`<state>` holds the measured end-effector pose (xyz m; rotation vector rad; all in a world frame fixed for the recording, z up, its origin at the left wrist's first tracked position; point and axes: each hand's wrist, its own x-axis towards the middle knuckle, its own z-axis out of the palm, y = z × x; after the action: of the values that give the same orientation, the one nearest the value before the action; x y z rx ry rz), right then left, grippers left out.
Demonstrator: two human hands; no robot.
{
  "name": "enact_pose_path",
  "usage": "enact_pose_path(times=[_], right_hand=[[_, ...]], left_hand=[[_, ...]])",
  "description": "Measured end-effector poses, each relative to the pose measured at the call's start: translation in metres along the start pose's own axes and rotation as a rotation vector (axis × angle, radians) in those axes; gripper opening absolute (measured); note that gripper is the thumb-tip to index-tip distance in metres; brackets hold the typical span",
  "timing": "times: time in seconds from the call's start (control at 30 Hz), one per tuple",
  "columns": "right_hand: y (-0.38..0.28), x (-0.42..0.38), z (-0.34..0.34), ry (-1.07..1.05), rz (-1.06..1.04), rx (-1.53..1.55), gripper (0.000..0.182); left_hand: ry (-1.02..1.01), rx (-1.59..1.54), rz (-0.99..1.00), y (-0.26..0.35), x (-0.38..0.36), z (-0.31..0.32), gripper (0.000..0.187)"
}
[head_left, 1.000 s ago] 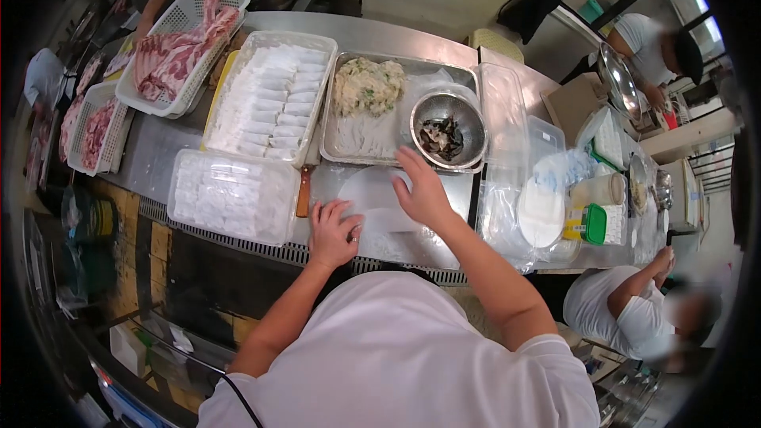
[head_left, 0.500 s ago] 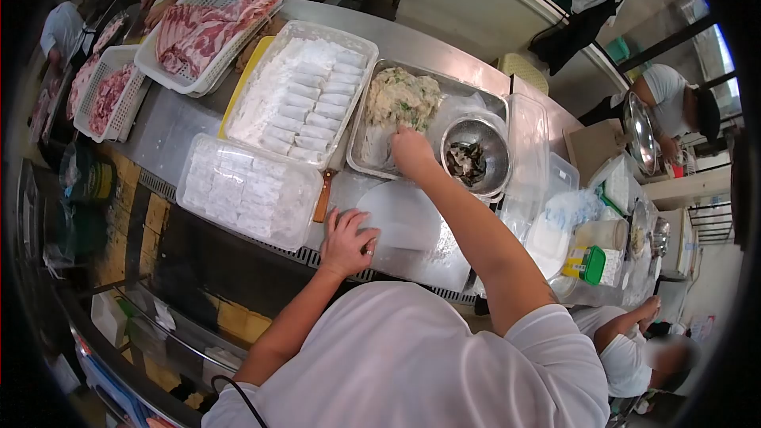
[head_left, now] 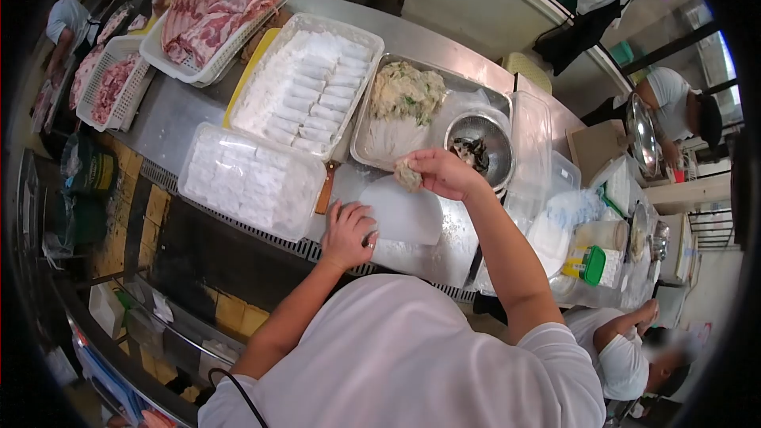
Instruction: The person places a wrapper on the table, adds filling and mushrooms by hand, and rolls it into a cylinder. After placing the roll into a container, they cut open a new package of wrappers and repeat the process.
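My right hand (head_left: 445,173) pinches a small lump of pale filling (head_left: 407,175) above the far edge of a thin white wrapper sheet (head_left: 404,210). On the steel counter, my left hand (head_left: 349,234) lies with its fingers stretched out at the sheet's left side. Behind my right hand stands a metal tray (head_left: 361,150) with a mound of minced filling (head_left: 408,91) flecked with green. A steel bowl (head_left: 497,147) of dark, sliced pieces sits at the tray's right end, partly hidden by my right hand. A brown handle (head_left: 324,189) lies left of the sheet.
A plastic tub (head_left: 372,40) of floured white rolls (head_left: 321,103) stands behind a lidded container (head_left: 238,182). White baskets (head_left: 214,71) of raw meat are at far left. Clear plastic boxes (head_left: 529,150) and a green-lidded tub (head_left: 591,265) stand right. Other people work around the counter.
My right hand has come out of the tray toward me and now holds a lump of filling over the wrapper sheet. My left hand stays almost where it was.
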<state>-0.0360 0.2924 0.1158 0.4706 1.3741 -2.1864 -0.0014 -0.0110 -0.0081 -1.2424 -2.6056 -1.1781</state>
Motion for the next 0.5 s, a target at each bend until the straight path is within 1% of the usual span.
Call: enact_pose_path(times=[0.1,0.2,0.23,0.33,0.37,0.47,0.5], right_hand=[[0.033,-0.019,0.003,-0.006,0.098,-0.323,0.030],[0.062,-0.030,0.013,-0.084,0.127,-0.673,0.028],[0.070,-0.032,0.021,-0.050,0.138,-0.746,0.028],[0.098,-0.029,0.037,0.000,-0.053,-1.109,0.028],[0.106,-0.029,0.044,0.094,-0.063,-1.122,0.023],[0.131,-0.027,0.050,0.306,-0.130,-1.242,0.018],[0.135,-0.027,0.054,0.340,-0.190,-1.273,0.016]], left_hand=[[-0.002,0.003,0.013,-0.001,-0.001,0.001,0.023],[0.000,0.002,0.016,0.000,-0.001,0.000,0.023],[0.002,0.002,0.015,-0.001,-0.001,0.001,0.023],[0.009,0.000,0.010,-0.002,-0.002,0.004,0.022],[0.011,-0.001,0.008,-0.002,-0.002,0.004,0.022],[0.008,0.006,0.009,0.000,-0.001,0.002,0.022],[0.006,0.011,0.010,0.000,-0.001,0.002,0.023]])
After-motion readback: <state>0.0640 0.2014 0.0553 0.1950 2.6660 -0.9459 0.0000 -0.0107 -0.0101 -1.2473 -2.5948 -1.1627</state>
